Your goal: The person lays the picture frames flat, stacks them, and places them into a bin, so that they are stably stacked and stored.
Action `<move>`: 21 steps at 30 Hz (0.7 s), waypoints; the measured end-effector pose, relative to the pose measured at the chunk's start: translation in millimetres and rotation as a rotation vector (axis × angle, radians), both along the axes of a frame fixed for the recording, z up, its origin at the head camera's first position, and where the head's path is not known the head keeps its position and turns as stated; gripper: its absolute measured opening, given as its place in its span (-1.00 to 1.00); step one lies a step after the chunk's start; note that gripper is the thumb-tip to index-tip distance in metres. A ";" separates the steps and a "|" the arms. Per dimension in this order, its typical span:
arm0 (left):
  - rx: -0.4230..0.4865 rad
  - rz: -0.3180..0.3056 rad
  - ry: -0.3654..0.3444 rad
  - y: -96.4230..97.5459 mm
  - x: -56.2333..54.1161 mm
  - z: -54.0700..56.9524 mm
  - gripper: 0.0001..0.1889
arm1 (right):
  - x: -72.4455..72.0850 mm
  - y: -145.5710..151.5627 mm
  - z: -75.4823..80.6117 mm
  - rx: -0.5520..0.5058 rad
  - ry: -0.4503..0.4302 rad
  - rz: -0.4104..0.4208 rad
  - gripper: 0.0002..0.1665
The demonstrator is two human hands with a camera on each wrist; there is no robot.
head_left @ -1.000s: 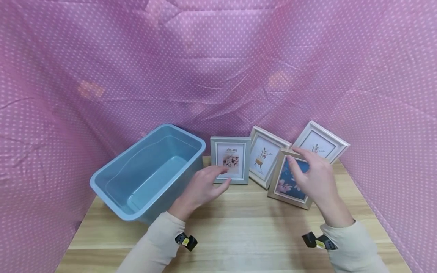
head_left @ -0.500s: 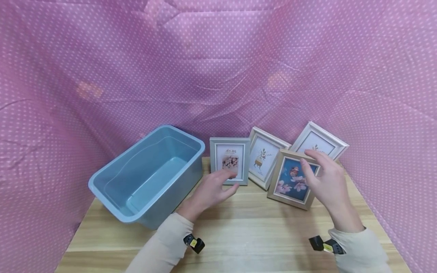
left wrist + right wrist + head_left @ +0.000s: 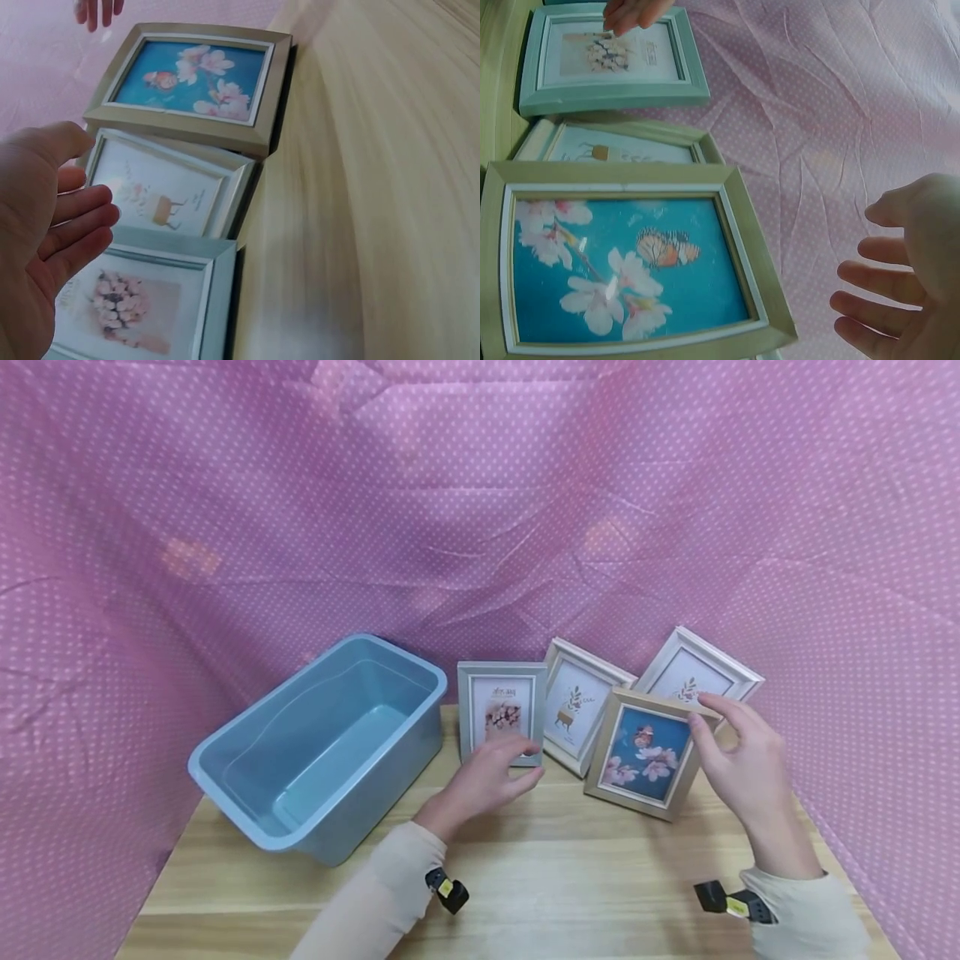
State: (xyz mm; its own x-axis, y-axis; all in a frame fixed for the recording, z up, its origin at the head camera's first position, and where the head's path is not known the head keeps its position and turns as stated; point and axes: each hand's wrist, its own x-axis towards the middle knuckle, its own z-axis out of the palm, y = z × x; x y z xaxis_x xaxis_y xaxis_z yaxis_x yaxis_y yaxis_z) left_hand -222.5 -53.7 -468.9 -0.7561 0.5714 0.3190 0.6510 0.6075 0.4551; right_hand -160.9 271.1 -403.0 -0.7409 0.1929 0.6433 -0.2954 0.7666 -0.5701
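My left hand (image 3: 487, 783) hovers in front of a grey-green picture frame (image 3: 464, 710) with a flower print, overlapping its lower part in the head view. The left wrist view shows that hand's fingers (image 3: 79, 217) loosely extended, holding nothing. My right hand (image 3: 750, 768) is beside the upper right corner of a tan picture frame (image 3: 651, 760) with a butterfly and blossoms on blue. Its fingers (image 3: 877, 281) are spread, and the palm is bare in the right wrist view. Between these two frames leans a cream picture frame (image 3: 577, 702), tilted. A white picture frame (image 3: 693, 668) stands tilted behind the tan one.
A deep blue plastic bin (image 3: 405, 760) stands at the left of the wooden table (image 3: 555, 877), its inside bare. Pink dotted cloth (image 3: 480, 527) hangs behind the frames and along both sides.
Both hands have moved to the right. The right hand has drawn off the tan picture frame's face, so its picture now shows fully. The frames and bin stay in place.
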 end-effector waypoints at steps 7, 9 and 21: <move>0.024 -0.032 -0.037 16.6 -6.6 -11.7 -0.67 | -0.1 11.2 -4.9 -0.004 -0.025 -0.039 -0.63; 0.031 -0.035 -0.053 21.0 -7.8 -14.8 -0.67 | -0.3 14.1 -6.4 -0.006 -0.027 -0.043 -0.62; 0.113 -0.007 -0.209 42.7 -15.2 -27.3 -0.69 | -3.2 27.5 -17.7 -0.040 -0.097 -0.064 -0.57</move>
